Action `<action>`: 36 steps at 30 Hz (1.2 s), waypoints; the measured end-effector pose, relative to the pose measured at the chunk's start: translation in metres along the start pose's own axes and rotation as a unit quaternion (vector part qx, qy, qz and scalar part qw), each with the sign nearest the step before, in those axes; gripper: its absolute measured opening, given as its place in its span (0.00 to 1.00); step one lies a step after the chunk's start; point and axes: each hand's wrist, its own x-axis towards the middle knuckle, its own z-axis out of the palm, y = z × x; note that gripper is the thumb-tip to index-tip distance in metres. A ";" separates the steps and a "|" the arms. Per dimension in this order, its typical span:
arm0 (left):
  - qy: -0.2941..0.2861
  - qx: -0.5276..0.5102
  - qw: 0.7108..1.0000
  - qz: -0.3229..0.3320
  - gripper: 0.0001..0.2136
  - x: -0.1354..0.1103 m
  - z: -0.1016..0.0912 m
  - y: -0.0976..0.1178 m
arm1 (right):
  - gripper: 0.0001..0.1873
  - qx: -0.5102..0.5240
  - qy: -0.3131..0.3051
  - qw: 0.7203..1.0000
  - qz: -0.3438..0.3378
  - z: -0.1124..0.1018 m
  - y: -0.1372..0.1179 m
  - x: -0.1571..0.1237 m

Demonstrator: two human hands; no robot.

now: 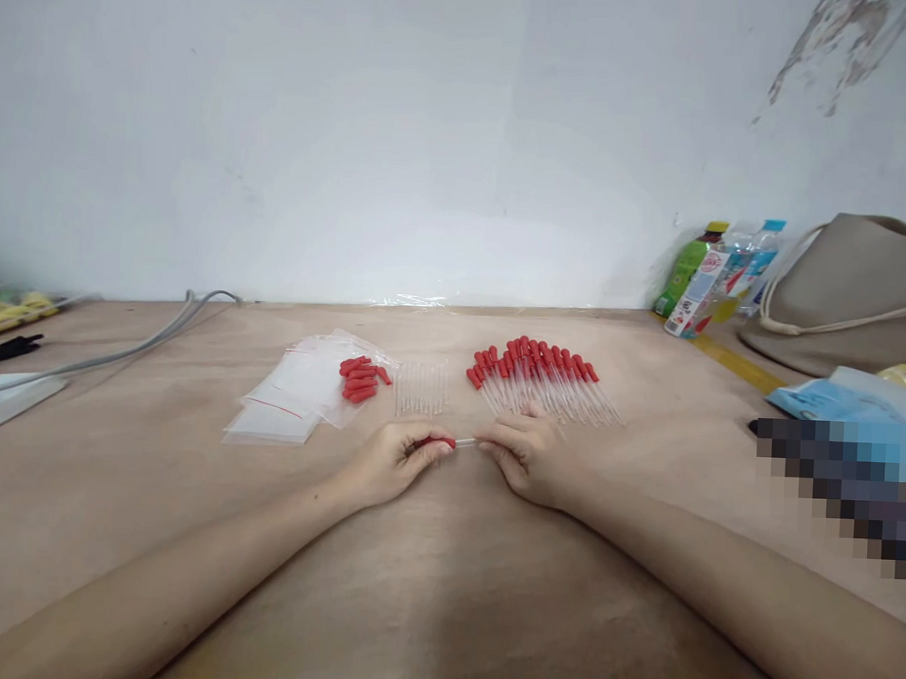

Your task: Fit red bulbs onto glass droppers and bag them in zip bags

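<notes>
My left hand (392, 461) is closed in a pinch on the red rubber bulb (434, 442) of a dropper. My right hand (524, 454) pinches the clear glass tube (465, 442) at the other end, so both hands hold one dropper between them just above the table. Behind my right hand lies a fanned pile of finished droppers with red bulbs (539, 376). A row of bare glass tubes (421, 388) lies behind the gap between my hands. Loose red bulbs (362, 378) rest on clear plastic bags (301, 391) behind my left hand.
The wooden table (443, 579) meets a white wall. At the back right stand drink bottles (715, 276) and a beige bag (852, 292), with blue packets (845, 397) in front. A grey cable (138, 341) and some tools lie at the left.
</notes>
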 end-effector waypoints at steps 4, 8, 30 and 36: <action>0.008 0.030 0.999 0.009 0.09 -0.001 0.001 0.000 | 0.10 -0.090 0.021 0.995 -0.028 0.000 -0.003 -0.001; 0.024 0.047 0.998 0.031 0.08 -0.001 0.003 -0.001 | 0.11 -0.098 0.038 0.993 -0.057 0.000 -0.007 -0.001; 0.048 0.160 0.973 0.161 0.08 0.002 0.002 -0.006 | 0.11 -0.036 -0.033 0.999 -0.023 0.002 -0.014 0.012; 0.055 0.229 0.961 0.147 0.09 0.011 -0.003 -0.012 | 0.12 -0.042 -0.046 0.998 0.006 0.007 -0.008 0.016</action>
